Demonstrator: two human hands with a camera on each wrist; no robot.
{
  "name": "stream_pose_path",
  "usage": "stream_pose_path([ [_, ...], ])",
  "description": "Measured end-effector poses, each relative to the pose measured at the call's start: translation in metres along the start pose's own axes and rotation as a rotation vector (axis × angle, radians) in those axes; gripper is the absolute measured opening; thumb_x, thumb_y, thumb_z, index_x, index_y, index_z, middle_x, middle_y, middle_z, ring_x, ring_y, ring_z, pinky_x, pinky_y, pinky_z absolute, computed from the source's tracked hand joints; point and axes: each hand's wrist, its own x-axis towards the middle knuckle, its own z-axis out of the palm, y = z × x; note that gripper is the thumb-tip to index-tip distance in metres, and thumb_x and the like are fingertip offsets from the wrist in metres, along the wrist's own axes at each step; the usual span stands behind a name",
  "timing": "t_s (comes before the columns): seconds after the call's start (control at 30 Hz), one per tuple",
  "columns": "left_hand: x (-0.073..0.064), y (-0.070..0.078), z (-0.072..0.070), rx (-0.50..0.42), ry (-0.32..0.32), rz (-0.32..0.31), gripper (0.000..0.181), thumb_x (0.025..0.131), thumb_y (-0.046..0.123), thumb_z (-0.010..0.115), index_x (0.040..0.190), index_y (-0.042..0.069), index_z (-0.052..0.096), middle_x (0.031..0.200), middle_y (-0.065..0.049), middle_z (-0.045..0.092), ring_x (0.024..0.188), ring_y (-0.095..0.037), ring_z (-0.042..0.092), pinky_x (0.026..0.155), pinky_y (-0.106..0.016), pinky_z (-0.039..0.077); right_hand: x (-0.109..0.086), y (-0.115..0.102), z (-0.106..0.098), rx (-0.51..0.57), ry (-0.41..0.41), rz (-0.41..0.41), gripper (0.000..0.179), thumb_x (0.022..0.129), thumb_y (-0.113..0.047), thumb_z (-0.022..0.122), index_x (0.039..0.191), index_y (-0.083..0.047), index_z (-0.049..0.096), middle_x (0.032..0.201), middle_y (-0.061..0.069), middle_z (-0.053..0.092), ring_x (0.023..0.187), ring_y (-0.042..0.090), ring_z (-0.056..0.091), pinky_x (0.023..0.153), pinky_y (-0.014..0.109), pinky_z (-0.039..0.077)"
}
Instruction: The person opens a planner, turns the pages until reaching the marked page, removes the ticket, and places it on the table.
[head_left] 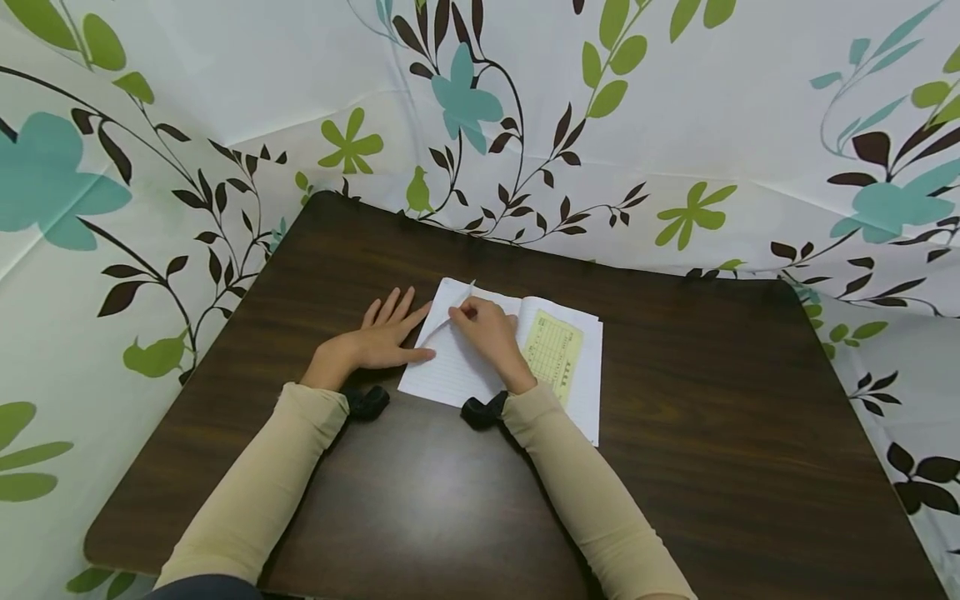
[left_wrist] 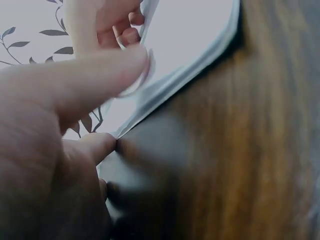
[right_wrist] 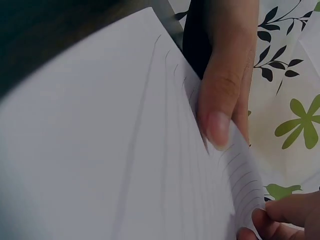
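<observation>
An open lined notebook (head_left: 435, 379) lies on the dark wooden table, and a yellow printed slip (head_left: 553, 350) rests on its right-hand page. My right hand (head_left: 489, 332) pinches the edge of a lined page (right_wrist: 248, 187), which curls up off the left side. At the notebook's left edge is my left hand (head_left: 378, 340), fingers spread and straight, its thumb over the paper. The right wrist view shows the left thumb (right_wrist: 220, 100) against the page edge and the right fingertips (right_wrist: 270, 220) on the curl. In the left wrist view the left hand (left_wrist: 65, 115) partly hides the paper.
The wooden table (head_left: 712, 400) extends on both sides of the notebook. Behind it and at the sides hangs a white cloth (head_left: 660, 108) with leaf, flower and bird prints. Black wrist devices (head_left: 367, 404) sit at both cuffs, close to the notebook's near edge.
</observation>
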Motion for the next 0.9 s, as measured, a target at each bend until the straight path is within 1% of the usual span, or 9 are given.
stream_pose_path([
  [0.07,-0.002,0.000,0.000,-0.006,-0.004,0.011,0.090,0.104,0.057,0.051,0.170,0.019,0.003,0.174,-0.016,-0.020,0.160,-0.038,-0.026,0.126,-0.062,-0.015,-0.001,-0.001,0.000,-0.020,-0.013,0.001,0.025,0.102,-0.035,0.063,0.098,-0.014,0.077,0.096,0.003,0.076,0.088,0.022,0.063,0.094,0.050,0.035],
  [0.13,-0.003,0.000,0.001,-0.007,-0.004,0.017,0.087,0.105,0.054,0.050,0.170,0.018,0.003,0.174,-0.017,-0.020,0.160,-0.038,-0.026,0.126,-0.062,-0.016,-0.002,-0.002,0.000,-0.043,-0.025,0.000,0.025,0.103,-0.035,0.063,0.100,-0.014,0.077,0.099,0.003,0.077,0.090,0.023,0.064,0.094,0.050,0.036],
  [0.27,0.001,-0.006,0.004,0.000,0.001,0.023,0.088,0.105,0.059,0.046,0.170,0.020,0.002,0.174,-0.015,-0.021,0.160,-0.036,-0.027,0.126,-0.062,-0.015,-0.002,-0.002,-0.002,-0.074,-0.045,-0.009,0.024,0.103,-0.034,0.063,0.103,-0.015,0.078,0.104,0.002,0.078,0.092,0.023,0.066,0.094,0.050,0.037],
  [0.43,0.001,-0.004,0.001,-0.001,-0.002,0.024,0.089,0.104,0.064,0.043,0.170,0.020,0.002,0.174,-0.014,-0.022,0.160,-0.036,-0.027,0.127,-0.061,-0.015,-0.001,-0.001,-0.008,-0.071,-0.090,-0.025,0.023,0.103,-0.030,0.062,0.106,-0.013,0.077,0.107,0.004,0.077,0.097,0.024,0.066,0.095,0.049,0.037],
  [0.57,-0.001,-0.002,-0.003,-0.011,-0.006,0.035,0.088,0.105,0.064,0.042,0.170,0.020,0.001,0.174,-0.016,-0.022,0.160,-0.037,-0.028,0.126,-0.062,-0.017,-0.001,0.000,-0.018,-0.053,-0.156,-0.048,0.022,0.103,-0.029,0.062,0.109,-0.012,0.075,0.107,0.005,0.076,0.098,0.021,0.065,0.098,0.047,0.039],
  [0.63,-0.002,-0.002,-0.004,-0.013,-0.010,0.038,0.087,0.106,0.062,0.041,0.170,0.019,0.002,0.174,-0.017,-0.022,0.159,-0.038,-0.027,0.126,-0.062,-0.017,-0.001,0.001,-0.023,-0.033,-0.196,-0.064,0.023,0.104,-0.028,0.062,0.111,-0.011,0.075,0.107,0.006,0.074,0.094,0.020,0.063,0.095,0.042,0.043],
  [0.77,-0.001,-0.003,-0.003,-0.007,-0.016,0.034,0.083,0.107,0.059,0.038,0.170,0.018,0.002,0.174,-0.018,-0.021,0.159,-0.039,-0.027,0.125,-0.063,-0.016,-0.001,0.003,-0.035,0.015,-0.269,-0.096,0.025,0.105,-0.027,0.061,0.114,-0.007,0.074,0.108,0.010,0.073,0.090,0.018,0.062,0.083,0.031,0.050],
  [0.83,0.000,-0.004,-0.002,-0.006,-0.015,0.031,0.082,0.108,0.060,0.035,0.170,0.019,0.002,0.174,-0.017,-0.021,0.160,-0.039,-0.027,0.125,-0.064,-0.016,0.000,0.005,-0.042,0.041,-0.295,-0.104,0.027,0.106,-0.026,0.060,0.117,-0.006,0.073,0.110,0.011,0.073,0.091,0.019,0.065,0.082,0.029,0.050],
  [0.9,0.002,-0.006,0.000,-0.003,-0.012,0.031,0.082,0.107,0.062,0.033,0.170,0.019,0.002,0.174,-0.016,-0.021,0.160,-0.038,-0.026,0.126,-0.063,-0.015,-0.001,0.006,-0.051,0.069,-0.310,-0.099,0.029,0.107,-0.027,0.059,0.119,-0.005,0.072,0.113,0.012,0.074,0.093,0.021,0.069,0.084,0.031,0.052],
])
